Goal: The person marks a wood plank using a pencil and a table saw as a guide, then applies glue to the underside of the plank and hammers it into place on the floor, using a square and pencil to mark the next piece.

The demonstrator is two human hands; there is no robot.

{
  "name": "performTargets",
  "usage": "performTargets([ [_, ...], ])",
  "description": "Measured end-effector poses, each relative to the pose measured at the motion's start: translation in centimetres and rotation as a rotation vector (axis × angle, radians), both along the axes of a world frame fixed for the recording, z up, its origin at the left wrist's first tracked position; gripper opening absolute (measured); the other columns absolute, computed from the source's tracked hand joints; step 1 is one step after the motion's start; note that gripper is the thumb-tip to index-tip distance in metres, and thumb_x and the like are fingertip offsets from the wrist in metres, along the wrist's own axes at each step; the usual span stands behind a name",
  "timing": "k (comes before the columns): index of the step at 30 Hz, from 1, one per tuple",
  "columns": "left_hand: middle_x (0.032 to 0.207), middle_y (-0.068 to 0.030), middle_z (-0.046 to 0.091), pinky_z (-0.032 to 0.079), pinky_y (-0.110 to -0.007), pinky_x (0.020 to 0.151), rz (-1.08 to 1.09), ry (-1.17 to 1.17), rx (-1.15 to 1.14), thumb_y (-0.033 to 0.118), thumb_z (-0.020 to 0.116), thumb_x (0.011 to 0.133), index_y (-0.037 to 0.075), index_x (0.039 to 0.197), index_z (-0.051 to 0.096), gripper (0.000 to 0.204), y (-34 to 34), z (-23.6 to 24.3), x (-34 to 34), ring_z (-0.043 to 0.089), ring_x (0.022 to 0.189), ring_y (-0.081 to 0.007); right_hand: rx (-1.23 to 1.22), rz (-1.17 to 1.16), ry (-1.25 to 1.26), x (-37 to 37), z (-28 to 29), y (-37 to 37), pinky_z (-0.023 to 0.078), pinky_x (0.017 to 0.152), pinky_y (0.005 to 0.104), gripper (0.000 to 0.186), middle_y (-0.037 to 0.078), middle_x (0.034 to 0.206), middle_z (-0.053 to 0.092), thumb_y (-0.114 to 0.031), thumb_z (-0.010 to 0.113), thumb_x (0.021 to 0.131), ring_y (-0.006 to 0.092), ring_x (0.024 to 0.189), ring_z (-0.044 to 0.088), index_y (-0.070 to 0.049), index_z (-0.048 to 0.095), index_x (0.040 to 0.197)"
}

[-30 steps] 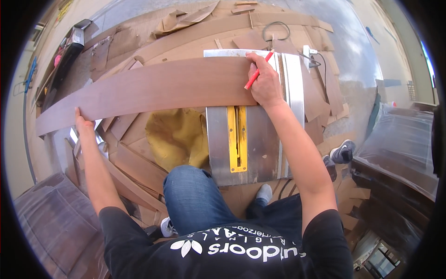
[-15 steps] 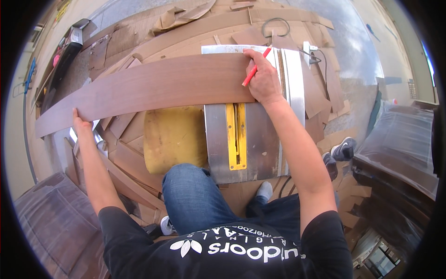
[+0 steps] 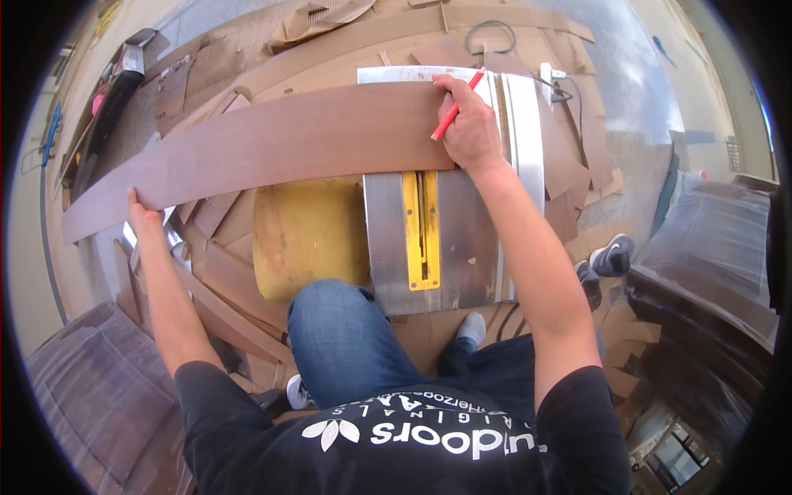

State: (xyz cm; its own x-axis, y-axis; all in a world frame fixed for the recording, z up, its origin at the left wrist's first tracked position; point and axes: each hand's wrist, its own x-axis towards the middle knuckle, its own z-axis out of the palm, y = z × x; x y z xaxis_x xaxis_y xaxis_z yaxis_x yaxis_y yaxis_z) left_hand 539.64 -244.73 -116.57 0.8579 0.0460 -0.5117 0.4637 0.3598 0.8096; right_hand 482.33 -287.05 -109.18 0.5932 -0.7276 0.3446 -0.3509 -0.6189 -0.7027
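A long brown wooden board [image 3: 289,136] lies across the metal top of a table saw [image 3: 470,223] and reaches far out to the left. My left hand [image 3: 145,210] is closed on the board's near edge, close to its left end, with the thumb on top. At the other end my right hand [image 3: 472,128] wraps round the board's end on the saw top. A red pencil [image 3: 459,105] is tucked in that same hand, slanting up to the right. The board hides the far part of the saw's yellow slotted insert [image 3: 423,239].
A yellow curved panel [image 3: 309,239] adjoins the saw's left side. Wooden offcuts [image 3: 235,276] and cardboard [image 3: 330,58] litter the floor. A white power strip [image 3: 551,81] with dark cords lies beyond the saw. Film-wrapped stacks stand at left [image 3: 107,396] and right [image 3: 709,256].
The saw and board appear slightly higher in the picture, as the view has tipped a little. Both hands keep their places on the board, which has not visibly shifted on the saw.
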Motion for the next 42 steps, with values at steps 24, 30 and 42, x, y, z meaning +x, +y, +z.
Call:
performTargets([
  [24,0.138,-0.0072,0.069,0.049,-0.065,0.107,-0.066,-0.023,-0.028,0.043,0.071,0.098,0.018,0.133,0.069,0.043,2.3,-1.0,1.4,0.063,0.127,-0.0361,-0.008,-0.014,-0.02,-0.2,-0.7,0.4,0.057,0.082,0.0402,0.032,0.003,0.09,0.071,-0.004,0.057,0.095,0.0271,0.09,0.07,-0.015,0.068,0.123],
  [30,0.134,-0.0074,0.072,0.053,-0.052,0.109,-0.014,-0.004,0.018,0.039,0.066,0.104,0.013,0.131,0.069,0.038,0.5,-0.9,-0.3,0.066,0.125,-0.0305,0.121,-0.06,0.074,-0.4,-0.3,0.6,0.057,0.083,0.0415,0.031,0.004,0.092,0.072,-0.005,0.057,0.096,0.0293,0.092,0.071,-0.016,0.068,0.122],
  [42,0.137,-0.0068,0.07,0.05,-0.051,0.113,-0.018,0.013,0.028,0.04,0.067,0.103,0.012,0.131,0.069,0.04,0.8,0.0,-1.4,0.064,0.128,-0.0302,0.078,-0.064,0.032,-0.6,-0.8,1.1,0.057,0.083,0.0413,0.03,0.007,0.094,0.073,-0.003,0.055,0.096,0.0299,0.092,0.071,-0.014,0.07,0.12],
])
